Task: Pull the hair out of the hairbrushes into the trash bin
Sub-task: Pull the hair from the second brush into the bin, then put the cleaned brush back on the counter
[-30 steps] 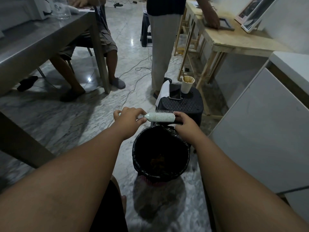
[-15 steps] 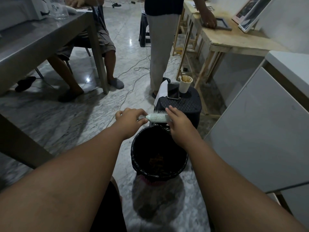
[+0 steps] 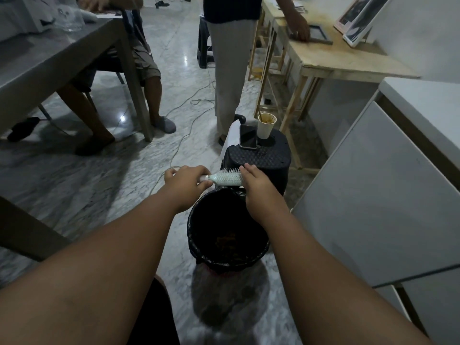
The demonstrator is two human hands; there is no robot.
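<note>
Left hand (image 3: 186,179) closed around the handle of a white hairbrush (image 3: 227,178), brush held level over the far rim of the black-lined trash bin (image 3: 199,235), right hand (image 3: 257,186) fingers extended, resting on the bristled head's tip

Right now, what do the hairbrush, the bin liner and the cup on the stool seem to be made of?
The hairbrush looks like pale moulded plastic, smooth with stiff white bristles. The bin liner seems thin black plastic film, judging by its crinkled, glossy folds over the rim. The cup is probably matte paper, though coated plastic cannot be ruled out. The stool appears to be textured black plastic.
</note>
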